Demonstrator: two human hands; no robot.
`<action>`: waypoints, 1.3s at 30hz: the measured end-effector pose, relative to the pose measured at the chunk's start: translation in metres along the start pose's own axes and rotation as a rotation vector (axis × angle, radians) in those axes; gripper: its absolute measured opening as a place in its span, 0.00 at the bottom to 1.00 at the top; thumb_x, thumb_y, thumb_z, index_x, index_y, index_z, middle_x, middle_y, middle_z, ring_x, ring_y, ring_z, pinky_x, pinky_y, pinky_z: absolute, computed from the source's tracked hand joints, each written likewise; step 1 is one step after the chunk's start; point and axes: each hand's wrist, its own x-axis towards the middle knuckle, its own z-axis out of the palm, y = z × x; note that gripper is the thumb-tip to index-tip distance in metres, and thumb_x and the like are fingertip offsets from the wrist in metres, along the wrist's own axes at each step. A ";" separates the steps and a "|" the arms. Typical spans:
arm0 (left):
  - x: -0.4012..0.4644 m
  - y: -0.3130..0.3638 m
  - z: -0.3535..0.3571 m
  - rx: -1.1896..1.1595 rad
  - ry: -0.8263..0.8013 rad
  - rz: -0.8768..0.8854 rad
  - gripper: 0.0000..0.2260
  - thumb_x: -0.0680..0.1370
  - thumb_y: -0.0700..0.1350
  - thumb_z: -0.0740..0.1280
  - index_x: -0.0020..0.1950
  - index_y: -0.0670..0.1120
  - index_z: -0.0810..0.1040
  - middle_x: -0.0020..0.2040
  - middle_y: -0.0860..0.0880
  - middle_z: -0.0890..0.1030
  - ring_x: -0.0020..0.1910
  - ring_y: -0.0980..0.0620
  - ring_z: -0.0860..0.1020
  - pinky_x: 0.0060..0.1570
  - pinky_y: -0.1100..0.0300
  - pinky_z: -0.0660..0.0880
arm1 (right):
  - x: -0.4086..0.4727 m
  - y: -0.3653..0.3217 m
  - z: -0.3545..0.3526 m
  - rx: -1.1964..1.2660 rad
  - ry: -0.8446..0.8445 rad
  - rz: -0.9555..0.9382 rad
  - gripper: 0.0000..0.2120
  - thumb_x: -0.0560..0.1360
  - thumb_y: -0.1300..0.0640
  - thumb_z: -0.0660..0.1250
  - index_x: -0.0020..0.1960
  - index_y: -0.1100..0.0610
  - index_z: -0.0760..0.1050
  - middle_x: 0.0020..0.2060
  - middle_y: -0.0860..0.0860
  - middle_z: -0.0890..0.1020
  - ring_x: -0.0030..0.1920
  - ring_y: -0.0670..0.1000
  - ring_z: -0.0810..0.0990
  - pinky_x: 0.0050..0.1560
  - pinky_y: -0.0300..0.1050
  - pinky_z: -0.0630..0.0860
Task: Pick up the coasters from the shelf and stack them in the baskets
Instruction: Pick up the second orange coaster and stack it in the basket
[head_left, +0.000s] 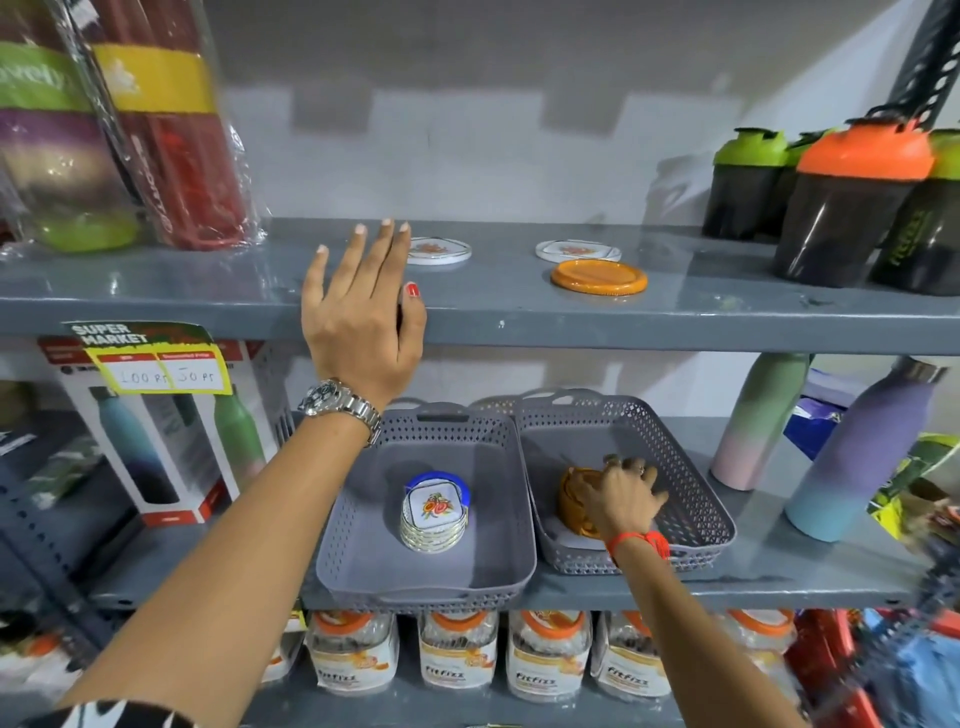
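Observation:
On the upper grey shelf lie a white flowered coaster, a second white coaster and an orange round coaster. My left hand is raised at the shelf's front edge, fingers spread, just left of the first white coaster and holding nothing. Below stand two grey perforated baskets. The left basket holds a stack of white flowered coasters with a blue one beneath the top. In the right basket, my right hand rests on a stack of orange coasters, fingers curled over it.
Shaker bottles with green and orange lids stand at the upper right, wrapped bottles at the upper left. Pastel water bottles flank the baskets on the right, a boxed bottle set on the left. Jars fill the shelf beneath.

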 end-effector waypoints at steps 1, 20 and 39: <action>0.001 0.000 0.000 0.004 0.001 0.002 0.20 0.80 0.47 0.54 0.67 0.43 0.75 0.65 0.47 0.77 0.66 0.47 0.73 0.68 0.49 0.60 | -0.009 -0.004 -0.007 0.059 0.133 -0.038 0.27 0.74 0.39 0.61 0.65 0.57 0.72 0.64 0.59 0.73 0.65 0.60 0.66 0.64 0.60 0.64; 0.005 0.006 -0.009 -0.047 -0.078 -0.042 0.20 0.79 0.47 0.55 0.65 0.41 0.77 0.63 0.44 0.78 0.62 0.44 0.76 0.68 0.45 0.60 | -0.029 -0.093 -0.240 0.171 0.407 -0.234 0.32 0.65 0.33 0.68 0.50 0.61 0.77 0.51 0.59 0.81 0.58 0.61 0.73 0.65 0.56 0.58; 0.006 0.007 -0.012 -0.044 -0.110 -0.060 0.20 0.78 0.48 0.55 0.65 0.41 0.77 0.64 0.44 0.77 0.63 0.45 0.76 0.68 0.45 0.60 | -0.092 -0.129 -0.245 0.785 1.158 -0.761 0.42 0.63 0.36 0.71 0.67 0.64 0.71 0.61 0.59 0.77 0.62 0.53 0.70 0.67 0.56 0.56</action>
